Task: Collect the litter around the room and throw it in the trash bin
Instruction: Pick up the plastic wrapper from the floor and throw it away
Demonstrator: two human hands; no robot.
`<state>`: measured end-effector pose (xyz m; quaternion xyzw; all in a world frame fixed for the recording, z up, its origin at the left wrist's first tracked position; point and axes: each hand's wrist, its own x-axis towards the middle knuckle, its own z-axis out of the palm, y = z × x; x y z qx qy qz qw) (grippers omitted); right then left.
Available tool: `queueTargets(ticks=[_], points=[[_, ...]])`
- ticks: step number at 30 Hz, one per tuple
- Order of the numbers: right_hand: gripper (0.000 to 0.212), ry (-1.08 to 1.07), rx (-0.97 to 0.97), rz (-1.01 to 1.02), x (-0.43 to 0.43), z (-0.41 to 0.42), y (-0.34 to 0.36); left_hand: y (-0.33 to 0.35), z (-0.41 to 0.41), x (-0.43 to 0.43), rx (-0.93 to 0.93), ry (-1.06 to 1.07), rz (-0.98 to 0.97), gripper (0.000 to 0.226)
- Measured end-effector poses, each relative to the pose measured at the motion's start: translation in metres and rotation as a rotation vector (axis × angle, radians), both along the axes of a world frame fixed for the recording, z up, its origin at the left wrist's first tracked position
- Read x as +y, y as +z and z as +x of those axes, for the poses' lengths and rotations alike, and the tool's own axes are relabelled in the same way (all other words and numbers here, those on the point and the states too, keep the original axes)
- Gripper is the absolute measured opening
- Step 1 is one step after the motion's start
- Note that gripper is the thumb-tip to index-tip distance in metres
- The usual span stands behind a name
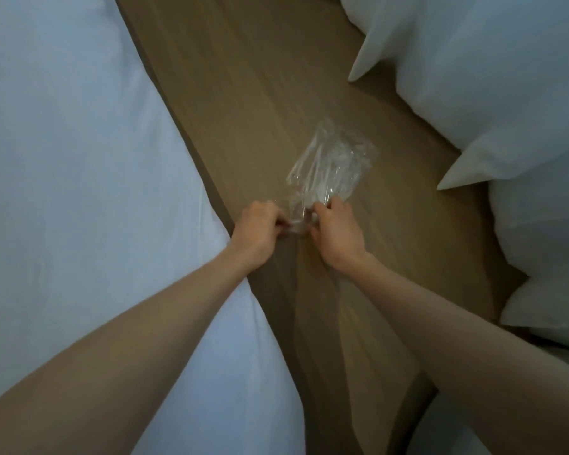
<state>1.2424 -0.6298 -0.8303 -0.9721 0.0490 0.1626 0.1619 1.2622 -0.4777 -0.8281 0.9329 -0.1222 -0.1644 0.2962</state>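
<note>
A clear plastic bag (330, 165) with white plastic pieces inside lies on the brown bed cover (243, 93) in the middle of the view. My left hand (257, 231) pinches the bag's near edge from the left. My right hand (337, 231) pinches the same near edge from the right, fingers curled over the plastic. The far end of the bag rests flat on the cover. No trash bin is in view.
A white duvet (73, 175) fills the left side. Several white pillows (506, 93) are stacked along the right edge. The brown cover runs as a strip between them.
</note>
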Motion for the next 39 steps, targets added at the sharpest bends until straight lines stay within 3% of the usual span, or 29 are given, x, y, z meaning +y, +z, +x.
queueTargets(ticks=[4, 10, 16, 21, 25, 31, 36, 39], points=[[0.010, -0.099, -0.005, 0.184, -0.017, -0.047, 0.014, 0.033, -0.045, -0.009, -0.035, -0.028, -0.081, 0.019], [0.013, -0.190, -0.270, 0.466, -0.035, -0.113, 0.090, 0.109, -0.106, -0.021, -0.168, 0.064, -0.228, 0.013], [0.012, -0.208, -0.318, 0.636, -0.051, -0.204, 0.180, 0.185, -0.200, -0.037, -0.245, 0.030, -0.254, 0.006], [0.010, 0.067, -0.231, 0.608, -0.069, -0.305, 0.239, 0.238, -0.320, -0.041, -0.312, 0.043, -0.255, 0.008], [0.012, 0.158, -0.133, 0.622, -0.077, -0.386, 0.262, 0.258, -0.403, -0.045, -0.310, 0.095, -0.267, 0.008], [0.003, -0.014, 0.023, 0.814, -0.068, -0.470, 0.273, 0.270, -0.488, -0.048, -0.238, 0.201, -0.363, 0.005], [0.019, -0.126, 0.058, 0.968, -0.040, -0.532, 0.258, 0.261, -0.548, -0.028, -0.187, 0.260, -0.349, 0.007], [0.022, -0.178, 0.009, 0.914, -0.018, -0.573, 0.239, 0.243, -0.587, -0.019, -0.149, 0.280, -0.344, 0.005]])
